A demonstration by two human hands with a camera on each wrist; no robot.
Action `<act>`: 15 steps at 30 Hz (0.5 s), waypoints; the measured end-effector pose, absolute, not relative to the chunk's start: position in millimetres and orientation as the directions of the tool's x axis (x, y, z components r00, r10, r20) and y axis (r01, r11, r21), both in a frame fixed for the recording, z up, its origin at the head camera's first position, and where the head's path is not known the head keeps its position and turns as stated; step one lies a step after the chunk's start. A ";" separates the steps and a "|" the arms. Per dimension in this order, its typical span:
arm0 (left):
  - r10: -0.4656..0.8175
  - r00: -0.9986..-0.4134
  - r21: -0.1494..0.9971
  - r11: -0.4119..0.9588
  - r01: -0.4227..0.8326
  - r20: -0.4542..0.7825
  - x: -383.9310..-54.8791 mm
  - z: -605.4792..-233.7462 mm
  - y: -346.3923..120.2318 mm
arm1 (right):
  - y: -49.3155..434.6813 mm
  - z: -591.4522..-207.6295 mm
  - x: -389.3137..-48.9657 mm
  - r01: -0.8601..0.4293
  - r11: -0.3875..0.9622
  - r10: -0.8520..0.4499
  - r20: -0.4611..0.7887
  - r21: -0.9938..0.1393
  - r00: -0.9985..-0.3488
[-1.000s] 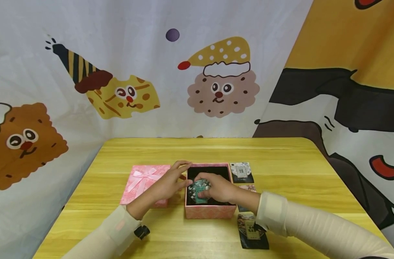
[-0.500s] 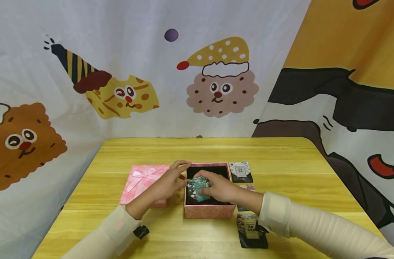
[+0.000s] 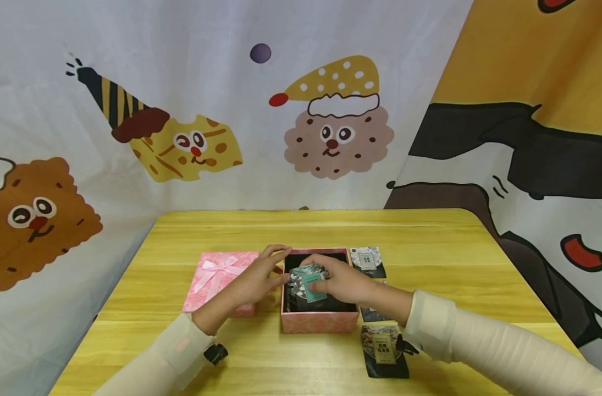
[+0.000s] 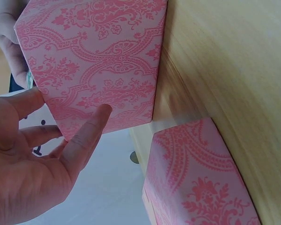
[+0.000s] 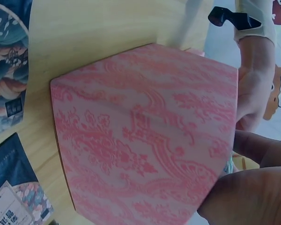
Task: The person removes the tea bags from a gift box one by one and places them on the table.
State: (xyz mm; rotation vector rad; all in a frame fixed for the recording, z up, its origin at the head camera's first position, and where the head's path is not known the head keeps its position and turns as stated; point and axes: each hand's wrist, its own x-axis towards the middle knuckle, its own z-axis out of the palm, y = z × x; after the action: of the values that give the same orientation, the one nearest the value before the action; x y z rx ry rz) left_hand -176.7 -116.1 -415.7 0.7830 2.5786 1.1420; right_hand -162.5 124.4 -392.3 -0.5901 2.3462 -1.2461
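An uncovered pink patterned box (image 3: 320, 323) with a dark inside stands on the wooden table. My right hand (image 3: 344, 281) pinches a black sachet (image 3: 297, 290) with a green label inside the box opening; whether it touches the bottom is hidden. At the box's left side is my left hand (image 3: 255, 281). In the left wrist view, the thumb meets the rim and a nearly straight finger rests on the patterned outer wall (image 4: 98, 61). Other fingers are partly hidden at the far corner. The right wrist view shows mainly the box's wall (image 5: 140, 136), which hides the sachet almost wholly.
A pink lid (image 3: 214, 286) with a ribbon bow lies left of the box. On the right, a white-and-black sachet (image 3: 368, 260) lies at the back, a partly covered sachet (image 3: 375, 315) in the middle, and a gold-labelled sachet (image 3: 384, 346) in front. A printed cloth (image 3: 206, 66) hangs behind.
My right hand has shifted right and slightly away from me, carrying the green-labelled sachet from the box's left side toward its middle. The left hand stays at the box.
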 end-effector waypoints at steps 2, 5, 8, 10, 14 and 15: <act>0.547 -0.837 0.737 0.558 0.380 0.017 -176.7 -415.9 -116.1 | 126.8 -391.6 -163.2 -0.144 0.503 -0.534 -0.176 -0.852 -0.827; 0.548 -0.836 0.738 0.557 0.382 0.020 -176.6 -415.7 -116.1 | 130.7 -390.7 -163.7 -0.103 0.489 -0.521 -0.194 -0.866 -0.831; 0.549 -0.836 0.739 0.554 0.384 0.023 -176.2 -415.1 -116.0 | 134.7 -389.2 -164.0 -0.067 0.472 -0.511 -0.211 -0.879 -0.834; 0.549 -0.835 0.735 0.556 0.388 0.025 -176.2 -415.0 -116.0 | 138.0 -387.7 -164.1 -0.056 0.470 -0.506 -0.218 -0.881 -0.834; 0.552 -0.834 0.727 0.560 0.396 0.030 -176.7 -415.9 -116.2 | 145.4 -382.7 -164.7 -0.059 0.481 -0.498 -0.217 -0.875 -0.840; 0.551 -0.834 0.725 0.562 0.398 0.030 -176.8 -416.1 -116.3 | 147.2 -381.7 -165.0 -0.061 0.481 -0.494 -0.213 -0.874 -0.843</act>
State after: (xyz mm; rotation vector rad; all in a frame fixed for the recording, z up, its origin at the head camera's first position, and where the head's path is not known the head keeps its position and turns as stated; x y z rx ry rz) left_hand -176.8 -116.3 -416.1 0.7983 2.5945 1.1295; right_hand -165.0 147.2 -381.7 -0.4605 2.2910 -1.3271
